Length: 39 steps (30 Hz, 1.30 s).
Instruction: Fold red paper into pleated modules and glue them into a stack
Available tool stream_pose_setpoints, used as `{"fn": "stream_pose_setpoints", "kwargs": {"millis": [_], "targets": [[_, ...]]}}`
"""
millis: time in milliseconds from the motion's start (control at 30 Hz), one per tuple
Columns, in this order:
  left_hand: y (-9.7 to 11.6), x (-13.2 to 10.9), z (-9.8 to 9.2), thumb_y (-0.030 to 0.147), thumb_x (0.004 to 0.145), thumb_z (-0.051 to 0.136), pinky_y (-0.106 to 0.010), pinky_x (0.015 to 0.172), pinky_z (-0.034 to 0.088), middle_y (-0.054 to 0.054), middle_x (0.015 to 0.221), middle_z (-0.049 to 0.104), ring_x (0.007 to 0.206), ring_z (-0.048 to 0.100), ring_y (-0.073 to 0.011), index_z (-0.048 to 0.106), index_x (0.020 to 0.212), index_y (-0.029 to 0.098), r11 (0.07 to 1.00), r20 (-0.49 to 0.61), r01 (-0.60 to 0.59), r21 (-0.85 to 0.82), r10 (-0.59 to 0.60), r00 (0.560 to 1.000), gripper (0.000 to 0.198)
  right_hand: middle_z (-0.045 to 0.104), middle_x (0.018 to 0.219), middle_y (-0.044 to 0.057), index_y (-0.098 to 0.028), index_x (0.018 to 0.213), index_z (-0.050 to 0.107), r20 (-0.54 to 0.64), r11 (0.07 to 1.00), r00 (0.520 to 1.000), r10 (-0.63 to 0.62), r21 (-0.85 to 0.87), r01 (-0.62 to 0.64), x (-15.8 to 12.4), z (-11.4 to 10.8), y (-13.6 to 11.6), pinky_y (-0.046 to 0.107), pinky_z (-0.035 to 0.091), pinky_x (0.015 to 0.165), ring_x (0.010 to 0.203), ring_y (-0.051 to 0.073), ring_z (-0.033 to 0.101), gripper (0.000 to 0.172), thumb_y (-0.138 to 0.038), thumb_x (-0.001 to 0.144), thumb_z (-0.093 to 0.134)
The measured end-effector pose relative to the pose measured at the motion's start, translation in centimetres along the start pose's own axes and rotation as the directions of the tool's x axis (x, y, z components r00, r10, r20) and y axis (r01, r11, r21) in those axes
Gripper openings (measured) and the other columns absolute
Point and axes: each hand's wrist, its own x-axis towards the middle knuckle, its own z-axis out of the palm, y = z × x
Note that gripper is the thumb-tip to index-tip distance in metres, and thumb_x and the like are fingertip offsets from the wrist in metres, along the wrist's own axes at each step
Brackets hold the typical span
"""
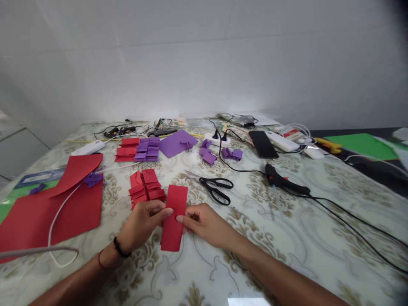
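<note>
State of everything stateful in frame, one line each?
strip: unfolded, pinched at both edges by left hand and right hand
scissors: lying flat, untouched
glue gun: on its side, corded, untouched
phone: face up, screen dark
power strip: two plugs in
red pile: folded pieces, loose

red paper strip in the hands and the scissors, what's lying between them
Nothing: in the head view only bare patterned tablecloth separates the red paper strip from the scissors.
</note>
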Motion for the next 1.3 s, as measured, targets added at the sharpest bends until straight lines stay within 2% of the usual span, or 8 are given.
{"fn": "stream_pose_setpoints", "kwargs": {"millis": [200, 300, 533, 667, 800, 1000, 1167, 1300], "targets": [[0.14, 0.08, 0.05, 0.051, 0.084, 0.068, -0.022, 0.057, 0.047, 0.003, 0.059, 0.054, 0.057, 0.05, -0.0125, 0.063, 0.068, 0.017, 1.0, -0.003, 0.011, -0.024, -0.011, 1.0, 0.038, 0.05, 0.053, -0.004, -0.019, 0.06, 0.056, -0.025, 1.0, 1.0, -0.005, -0.006, 0.004, -0.13, 0.12, -0.08, 0.025, 0.027, 0.049, 0.05, 0.011, 0.037, 0.055, -0.065, 0.089, 0.065], [0.14, 0.12, -0.03, 0.051, 0.083, 0.069, -0.023, 0.057, 0.048, 0.003, 0.058, 0.052, 0.057, 0.05, -0.0125, 0.063, 0.067, 0.017, 0.999, -0.024, 0.008, -0.046, -0.009, 1.0, 0.038, 0.049, 0.053, -0.004, -0.02, 0.058, 0.053, 0.012, 1.0, 0.999, -0.03, 0.01, 0.03, -0.08, 0.28, -0.06, 0.025, 0.028, 0.05, 0.051, 0.011, 0.038, 0.055, -0.063, 0.09, 0.064], [-0.12, 0.16, -0.11, 0.051, 0.085, 0.07, -0.023, 0.059, 0.051, 0.002, 0.061, 0.056, 0.06, 0.053, -0.0133, 0.065, 0.069, 0.017, 0.997, -0.042, 0.006, -0.081, -0.009, 0.999, 0.038, 0.049, 0.051, -0.003, -0.021, 0.056, 0.05, 0.0, 0.999, 0.999, 0.035, -0.04, -0.035, -0.1, 0.59, 0.09, 0.027, 0.026, 0.049, 0.049, 0.011, 0.035, 0.052, -0.058, 0.09, 0.061], [-0.47, 0.22, -0.25, 0.051, 0.087, 0.07, -0.023, 0.06, 0.05, 0.001, 0.062, 0.058, 0.062, 0.054, -0.0137, 0.066, 0.069, 0.016, 0.996, -0.059, -0.009, -0.086, 0.004, 0.998, 0.04, 0.046, 0.053, -0.004, -0.021, 0.057, 0.048, 0.019, 1.0, 1.0, -0.002, -0.021, 0.002, -0.25, 0.6, -0.05, 0.027, 0.026, 0.05, 0.051, 0.012, 0.036, 0.054, -0.061, 0.092, 0.059], [-0.78, 0.28, -0.47, 0.051, 0.088, 0.07, -0.024, 0.062, 0.052, 0.0, 0.064, 0.059, 0.063, 0.055, -0.0141, 0.066, 0.069, 0.016, 0.995, -0.087, -0.025, -0.102, 0.016, 0.996, 0.041, 0.047, 0.053, -0.004, -0.02, 0.058, 0.051, 0.095, 1.0, 0.995, -0.017, -0.002, 0.017, -0.29, 0.66, -0.11, 0.027, 0.028, 0.05, 0.05, 0.011, 0.038, 0.054, -0.06, 0.094, 0.057], [-0.36, 0.2, -0.54, 0.049, 0.088, 0.072, -0.023, 0.061, 0.052, 0.0, 0.064, 0.062, 0.064, 0.059, -0.0143, 0.068, 0.068, 0.015, 0.99, -0.098, -0.044, -0.13, 0.031, 0.995, 0.039, 0.044, 0.049, -0.005, -0.019, 0.055, 0.057, 0.03, 1.0, 0.999, 0.011, -0.011, -0.01, -0.14, 0.81, 0.24, 0.026, 0.025, 0.048, 0.048, 0.01, 0.035, 0.051, -0.054, 0.092, 0.063], [0.03, 0.26, -0.61, 0.047, 0.087, 0.073, -0.023, 0.063, 0.055, -0.001, 0.067, 0.067, 0.065, 0.063, -0.0149, 0.071, 0.071, 0.016, 0.985, -0.14, -0.05, -0.165, 0.026, 0.99, 0.035, 0.053, 0.052, -0.003, -0.017, 0.062, 0.068, 0.093, 1.0, 0.995, 0.02, 0.019, -0.021, -0.32, 0.83, 0.02, 0.025, 0.027, 0.047, 0.047, 0.01, 0.039, 0.049, -0.051, 0.096, 0.06], [0.03, 0.4, -0.66, 0.047, 0.085, 0.075, -0.025, 0.064, 0.057, 0.0, 0.066, 0.068, 0.064, 0.065, -0.016, 0.071, 0.069, 0.016, 0.978, -0.152, -0.045, -0.204, 0.014, 0.988, 0.036, 0.053, 0.049, -0.003, -0.017, 0.058, 0.063, 0.061, 0.999, 0.998, 0.024, -0.039, -0.022, -0.48, 0.84, -0.27, 0.024, 0.026, 0.046, 0.044, 0.009, 0.037, 0.049, -0.044, 0.099, 0.059]]}}
